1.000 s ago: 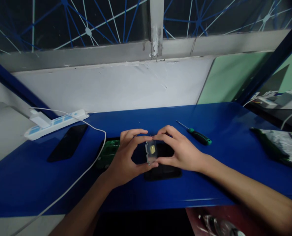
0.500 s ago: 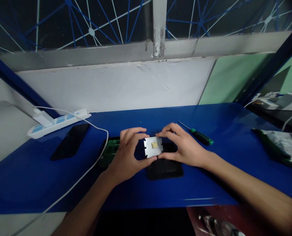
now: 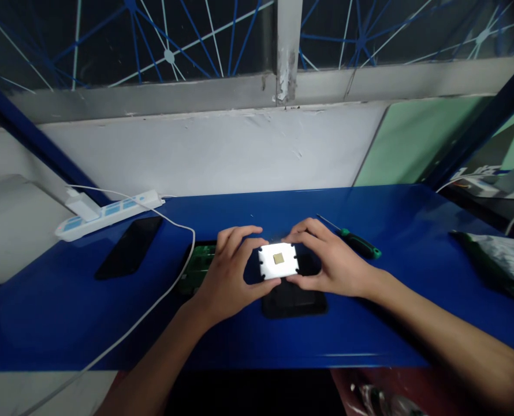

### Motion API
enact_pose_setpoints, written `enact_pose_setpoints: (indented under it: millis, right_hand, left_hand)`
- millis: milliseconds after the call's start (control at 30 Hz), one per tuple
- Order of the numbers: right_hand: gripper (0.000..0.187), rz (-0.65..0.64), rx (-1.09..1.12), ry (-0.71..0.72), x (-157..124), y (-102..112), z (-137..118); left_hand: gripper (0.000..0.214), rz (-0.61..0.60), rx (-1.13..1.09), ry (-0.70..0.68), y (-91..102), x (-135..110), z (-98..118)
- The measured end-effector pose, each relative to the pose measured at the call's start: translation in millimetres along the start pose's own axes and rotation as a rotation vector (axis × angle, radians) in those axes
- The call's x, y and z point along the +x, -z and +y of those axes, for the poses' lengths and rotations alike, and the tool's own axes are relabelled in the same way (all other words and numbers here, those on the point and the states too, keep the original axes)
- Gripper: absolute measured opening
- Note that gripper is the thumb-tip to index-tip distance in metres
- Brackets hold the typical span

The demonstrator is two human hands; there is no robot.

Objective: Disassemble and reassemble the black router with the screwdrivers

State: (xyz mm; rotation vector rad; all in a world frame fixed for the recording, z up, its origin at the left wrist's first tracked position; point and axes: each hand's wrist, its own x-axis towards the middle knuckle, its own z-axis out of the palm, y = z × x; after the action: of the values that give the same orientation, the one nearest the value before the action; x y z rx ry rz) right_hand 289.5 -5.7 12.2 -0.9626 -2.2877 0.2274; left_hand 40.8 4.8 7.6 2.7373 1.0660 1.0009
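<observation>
From where I stand, everything hangs on how the notched metal plate point(image 3: 278, 270) sits between the two hands. Its long axis runs left to right, spanning the gap from the left hand point(image 3: 227, 277) to the right hand point(image 3: 326, 257), and neither is clearly the nearer. Each has it in a pinch, fingers at the far long edge and thumb at the near one, so the notched short ends face the hollows of the palms. The broad face is turned up toward the person, shining almost white, with a small gold-coloured square pad point(image 3: 278, 258) near its middle.

The plate is held over the far part of a black tray-like piece point(image 3: 294, 303), whose near end shows beneath the thumbs; how high above it, I can't tell. The green circuit board point(image 3: 198, 263) lies off to the left in a dark housing, partly hidden behind the left hand, which is clearly the closer of the two to it. So the board is sideways from the plate, while the black piece is below and toward the person.

The green-and-black screwdriver point(image 3: 356, 241) lies on the blue counter point(image 3: 257, 344) beyond the right hand, handle toward the right, touched by neither hand.
</observation>
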Motion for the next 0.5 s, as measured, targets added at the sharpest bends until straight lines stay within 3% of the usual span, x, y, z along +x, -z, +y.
enact_pose_setpoints:
  millis: [133, 500]
  right_hand:
    - [0.049, -0.014, -0.001, 0.005, -1, 0, 0]
    - [0.053, -0.147, -0.026, 0.008, 0, 16, 5]
  left_hand:
    - [0.051, -0.036, -0.006, -0.013, -0.8, 1, 1]
    - [0.04, -0.304, -0.135, 0.068, -0.2, 15, 14]
